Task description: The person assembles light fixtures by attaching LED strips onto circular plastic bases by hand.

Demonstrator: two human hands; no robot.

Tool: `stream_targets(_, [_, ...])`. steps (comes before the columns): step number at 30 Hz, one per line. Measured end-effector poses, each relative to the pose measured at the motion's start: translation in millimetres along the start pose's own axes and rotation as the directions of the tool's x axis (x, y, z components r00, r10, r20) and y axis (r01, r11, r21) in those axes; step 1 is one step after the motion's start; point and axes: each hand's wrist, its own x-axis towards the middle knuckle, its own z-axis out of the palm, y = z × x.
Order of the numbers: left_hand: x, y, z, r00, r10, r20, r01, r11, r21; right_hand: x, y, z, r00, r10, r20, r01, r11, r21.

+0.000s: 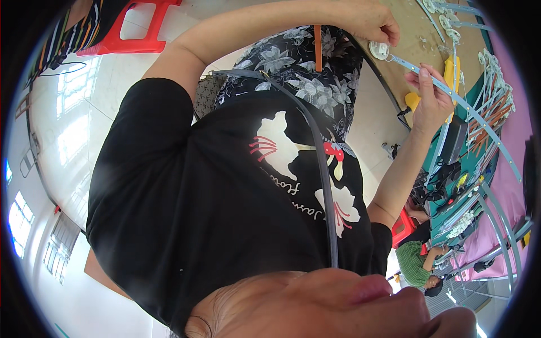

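Note:
My left hand [372,25] reaches over the tan tabletop [414,34], its fingers closed at the edge of a white round plastic piece [379,50]. A long pale-blue strip with evenly spaced dots, like an LED strip [479,119], starts beside that piece and slants down to the right. My right hand [431,100] pinches this strip between thumb and fingers, not far from the round piece. Below the right fingertips lie yellow tool-like parts [449,70], partly hidden by the hand and strip; their kind is unclear.
Several strips with white ends [493,96] are heaped on a green surface [437,146], beside pink cloth [510,208]. Dark cables [434,188] lie nearer me. Metal tubes [496,217] cross the right side. A person in green [414,263] works beyond; a red stool [132,42] stands left.

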Motion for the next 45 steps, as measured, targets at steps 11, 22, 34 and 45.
stream_targets(11, [5.2,20.5,-26.6,0.924,0.139,0.357,-0.141,0.99,-0.021,1.8,-2.5,-7.2,0.997,0.057,-0.048,-0.057,0.998,-0.016])
stream_targets(22, [18.3,37.0,-16.8,0.883,0.08,0.463,-0.163,0.977,0.141,4.9,-5.9,-10.5,0.998,0.06,-0.004,-0.059,0.996,0.064])
stream_targets(34, [21.7,20.6,6.7,0.942,0.152,0.299,-0.166,0.986,0.021,3.2,-8.5,-18.0,1.0,0.027,0.003,-0.027,1.0,0.015])
stream_targets(45, [21.1,28.4,16.1,0.942,-0.028,0.335,-0.059,0.967,0.248,2.9,-15.1,-27.5,0.992,0.124,0.034,-0.123,0.992,-0.029])
